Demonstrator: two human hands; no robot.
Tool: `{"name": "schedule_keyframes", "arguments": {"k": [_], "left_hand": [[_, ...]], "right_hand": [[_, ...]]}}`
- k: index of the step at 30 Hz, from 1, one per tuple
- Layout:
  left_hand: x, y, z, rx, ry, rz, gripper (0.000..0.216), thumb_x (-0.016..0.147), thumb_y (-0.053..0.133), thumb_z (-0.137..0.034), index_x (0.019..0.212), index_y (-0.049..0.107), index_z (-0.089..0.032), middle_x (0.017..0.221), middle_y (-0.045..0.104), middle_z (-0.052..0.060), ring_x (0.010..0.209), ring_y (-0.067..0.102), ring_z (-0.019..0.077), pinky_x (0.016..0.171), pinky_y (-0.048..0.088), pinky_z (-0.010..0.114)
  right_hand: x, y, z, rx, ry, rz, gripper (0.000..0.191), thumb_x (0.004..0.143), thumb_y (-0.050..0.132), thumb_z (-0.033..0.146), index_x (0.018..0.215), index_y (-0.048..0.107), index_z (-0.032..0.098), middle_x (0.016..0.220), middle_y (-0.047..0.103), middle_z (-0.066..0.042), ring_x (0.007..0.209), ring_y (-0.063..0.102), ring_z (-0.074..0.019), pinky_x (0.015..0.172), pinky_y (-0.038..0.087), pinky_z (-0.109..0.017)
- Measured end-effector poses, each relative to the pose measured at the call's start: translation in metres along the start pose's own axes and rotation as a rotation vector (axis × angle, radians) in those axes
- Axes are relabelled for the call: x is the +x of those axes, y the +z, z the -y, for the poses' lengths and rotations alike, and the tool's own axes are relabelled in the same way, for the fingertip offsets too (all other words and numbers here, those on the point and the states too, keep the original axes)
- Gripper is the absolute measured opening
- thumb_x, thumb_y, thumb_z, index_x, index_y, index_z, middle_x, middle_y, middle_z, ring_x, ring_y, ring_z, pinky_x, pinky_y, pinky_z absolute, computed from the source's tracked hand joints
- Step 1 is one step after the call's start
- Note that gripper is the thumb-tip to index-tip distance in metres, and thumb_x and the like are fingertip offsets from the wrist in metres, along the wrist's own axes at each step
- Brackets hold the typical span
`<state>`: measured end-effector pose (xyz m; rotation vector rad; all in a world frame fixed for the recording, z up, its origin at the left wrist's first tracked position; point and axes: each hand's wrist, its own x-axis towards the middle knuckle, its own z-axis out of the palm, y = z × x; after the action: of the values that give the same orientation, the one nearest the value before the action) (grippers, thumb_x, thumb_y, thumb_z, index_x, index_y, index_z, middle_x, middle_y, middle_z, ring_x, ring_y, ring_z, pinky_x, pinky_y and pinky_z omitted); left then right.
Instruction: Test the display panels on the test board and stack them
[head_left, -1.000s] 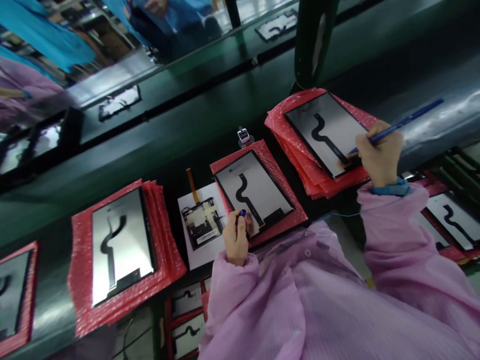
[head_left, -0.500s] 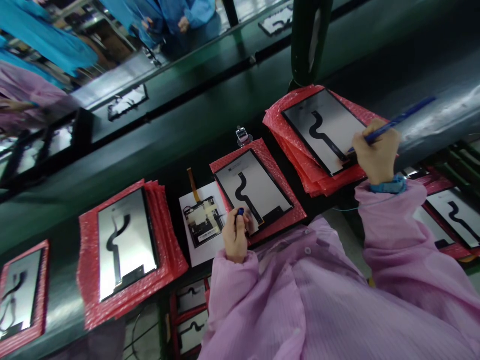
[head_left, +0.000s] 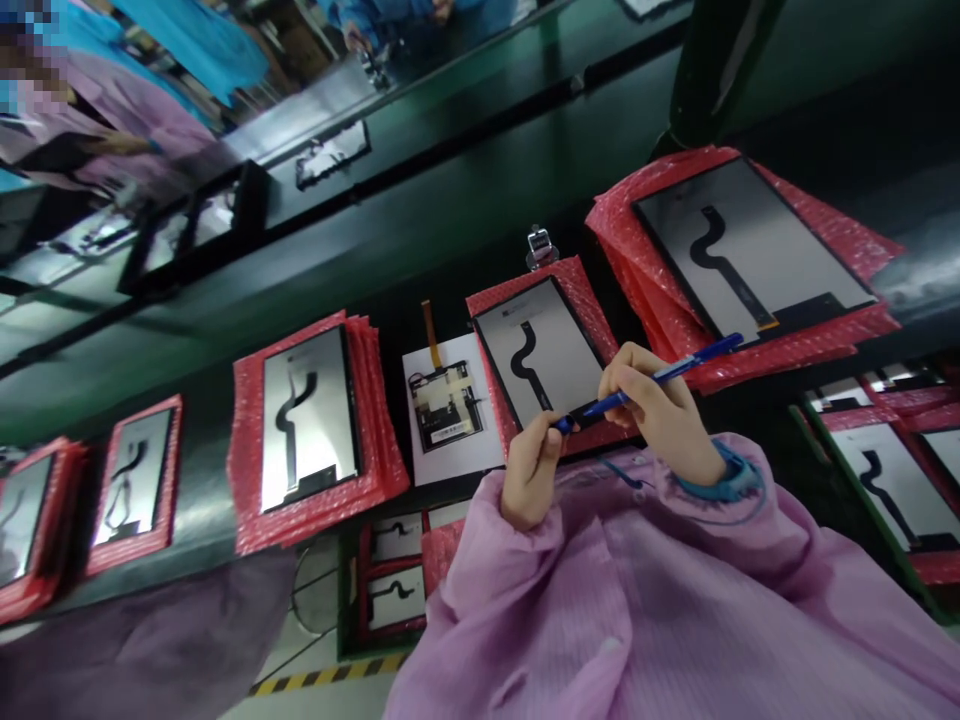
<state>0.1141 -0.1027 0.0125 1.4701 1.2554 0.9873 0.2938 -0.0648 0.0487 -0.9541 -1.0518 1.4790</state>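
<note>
In my right hand (head_left: 660,405) is a blue pen (head_left: 694,362), gripped in the fingers with its writing end pointing left. My left hand (head_left: 531,470) pinches a small blue pen cap (head_left: 564,425), and the pen's tip is close to it; whether they touch I cannot tell. Both hands are over the lower edge of a display panel (head_left: 574,345) with a black curved flex cable, lying on red bubble wrap (head_left: 592,290). To the right, another display panel (head_left: 795,245) lies on stacked red bubble wrap sheets (head_left: 637,270).
A white sheet (head_left: 420,450) bearing a circuard-like electronic part (head_left: 450,405) lies left of the middle panel. Further left is a panel (head_left: 322,440) on bubble wrap. A metal counter (head_left: 540,245) stands behind. Crates with panels (head_left: 874,465) sit below. Co-workers (head_left: 142,110) are across the line.
My right hand has moved the pen left, from the right panel to the cap in my left hand. The camera view has shifted, so the bench items appear further right.
</note>
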Motion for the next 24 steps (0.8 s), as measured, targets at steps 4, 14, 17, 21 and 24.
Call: {"name": "schedule_keyframes", "arguments": {"k": [4,14,17,21,24], "left_hand": [[-0.001,0.000,-0.007,0.011,-0.002,0.038,0.057,0.100,0.040,-0.069,0.093,0.066,-0.019,0.065,0.052,0.000,0.057,0.043,0.0137,0.056,0.037,0.029],[-0.003,-0.002,-0.007,-0.179,-0.078,0.105,0.060,0.097,0.041,-0.073,0.096,0.064,-0.018,0.072,0.057,0.003,0.061,0.050,0.0152,0.057,0.044,0.029],[0.006,-0.011,-0.010,-0.126,-0.029,0.134,0.061,0.099,0.036,-0.072,0.096,0.064,-0.018,0.063,0.051,0.000,0.053,0.045,0.0132,0.050,0.041,0.027],[0.043,-0.047,-0.009,0.337,0.175,-0.054,0.049,0.101,0.046,-0.063,0.102,0.069,-0.019,0.097,0.069,0.010,0.087,0.065,0.0210,0.082,0.055,0.035],[0.083,-0.089,0.007,0.634,0.129,-0.373,0.029,0.100,0.054,-0.045,0.107,0.066,-0.019,0.114,0.067,0.014,0.109,0.063,0.0286,0.098,0.052,0.044]], "right_hand": [[0.004,0.011,-0.003,-0.094,0.015,0.127,0.035,0.101,0.052,0.044,0.075,0.048,0.021,0.067,0.047,0.004,0.055,0.044,-0.0087,0.051,0.033,-0.024],[0.007,0.026,-0.017,-0.511,-0.181,0.372,0.034,0.109,0.027,0.038,0.100,0.056,0.022,0.090,0.058,-0.003,0.083,0.055,-0.0167,0.077,0.043,-0.033],[0.023,0.028,-0.009,-0.542,-0.224,0.424,0.029,0.105,0.035,0.036,0.094,0.058,0.022,0.091,0.060,-0.004,0.084,0.057,-0.0169,0.078,0.045,-0.032],[0.067,0.018,-0.002,-0.566,-0.110,0.105,0.033,0.096,0.045,0.035,0.066,0.043,0.022,0.061,0.044,0.002,0.059,0.045,-0.0133,0.058,0.037,-0.027],[0.102,-0.001,-0.004,-0.929,-0.067,-0.198,0.032,0.091,0.053,0.034,0.062,0.045,0.022,0.057,0.045,0.000,0.058,0.047,-0.0156,0.059,0.038,-0.028]]}}
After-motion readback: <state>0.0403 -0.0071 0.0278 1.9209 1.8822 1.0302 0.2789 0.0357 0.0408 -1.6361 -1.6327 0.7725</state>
